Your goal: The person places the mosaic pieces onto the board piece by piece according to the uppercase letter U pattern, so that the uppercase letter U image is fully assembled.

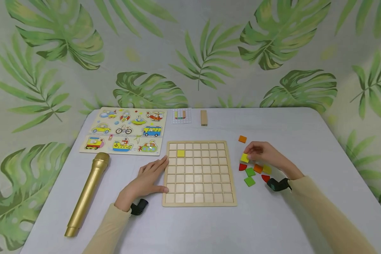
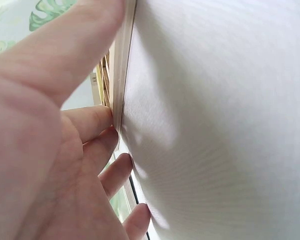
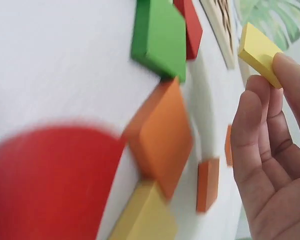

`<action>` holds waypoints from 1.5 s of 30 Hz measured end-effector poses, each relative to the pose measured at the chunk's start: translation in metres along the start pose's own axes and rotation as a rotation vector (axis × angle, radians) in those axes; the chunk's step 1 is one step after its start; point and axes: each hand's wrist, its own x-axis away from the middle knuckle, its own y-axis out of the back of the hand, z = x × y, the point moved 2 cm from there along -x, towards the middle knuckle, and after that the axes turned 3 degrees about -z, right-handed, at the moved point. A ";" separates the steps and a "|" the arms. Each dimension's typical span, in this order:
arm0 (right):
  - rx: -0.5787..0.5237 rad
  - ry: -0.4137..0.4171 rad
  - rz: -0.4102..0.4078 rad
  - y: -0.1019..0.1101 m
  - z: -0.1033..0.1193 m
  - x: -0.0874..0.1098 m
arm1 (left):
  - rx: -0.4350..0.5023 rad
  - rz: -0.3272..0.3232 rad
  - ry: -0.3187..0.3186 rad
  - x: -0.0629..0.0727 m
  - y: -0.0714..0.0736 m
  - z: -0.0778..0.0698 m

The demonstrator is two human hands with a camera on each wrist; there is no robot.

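Between thumb and fingers, my right hand point(image 1: 264, 153) pinches a yellow square tile point(image 3: 260, 54), raised over the table in the right wrist view. Around it lie loose tiles: orange ones point(image 1: 258, 168), green ones point(image 1: 249, 181), red rounded-edge ones point(image 1: 265, 178) and another yellow one point(image 1: 267, 169). A wooden grid board point(image 1: 199, 204) lies flat at the middle, with one yellow tile point(image 1: 180, 153) in its second row, second column. My left hand point(image 1: 146, 180) rests at the board's left edge, fingers extended and touching the rim.
A vehicle picture puzzle point(image 1: 115, 121) lies at the back left. In front of it is a gold microphone point(image 1: 85, 197). Behind the grid board are a small printed pattern card point(image 1: 181, 120) and a wooden block point(image 1: 204, 118). A leaf-print cloth point(image 1: 209, 95) hangs behind the table.
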 end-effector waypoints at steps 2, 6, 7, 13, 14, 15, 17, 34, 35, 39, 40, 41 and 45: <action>-0.017 0.039 0.016 -0.006 0.002 -0.008 | 0.002 -0.001 -0.001 0.000 0.000 0.000; -0.072 0.027 0.068 -0.022 0.016 -0.022 | 0.003 0.001 -0.001 0.000 0.000 0.000; -0.078 0.002 0.080 -0.026 0.019 -0.026 | 0.004 0.001 -0.001 0.000 0.000 0.000; -0.090 -0.011 0.137 -0.049 0.033 -0.049 | -0.002 0.002 -0.003 -0.001 -0.001 0.001; -0.089 -0.003 0.140 -0.053 0.036 -0.052 | -0.003 0.001 -0.003 -0.001 -0.001 0.001; -0.087 0.003 0.145 -0.056 0.039 -0.055 | -0.003 0.000 -0.003 -0.001 -0.002 0.001; -0.093 0.013 0.152 -0.063 0.043 -0.062 | -0.002 -0.003 -0.002 -0.001 -0.002 0.002; -0.070 0.088 0.234 -0.122 0.070 -0.112 | 0.004 -0.001 0.002 0.000 -0.001 0.001; -0.061 0.092 0.234 -0.125 0.071 -0.114 | 0.005 -0.001 0.002 0.000 -0.001 0.001; -0.054 0.092 0.244 -0.137 0.078 -0.120 | 0.011 -0.003 0.006 0.000 0.000 0.001; -0.056 0.086 0.246 -0.140 0.080 -0.121 | 0.013 -0.004 0.006 0.000 0.000 0.001; -0.049 0.086 0.243 -0.142 0.081 -0.122 | 0.014 -0.005 0.004 0.000 0.000 0.001; -0.020 0.084 0.231 -0.150 0.083 -0.126 | 0.016 -0.004 0.001 -0.001 -0.001 0.001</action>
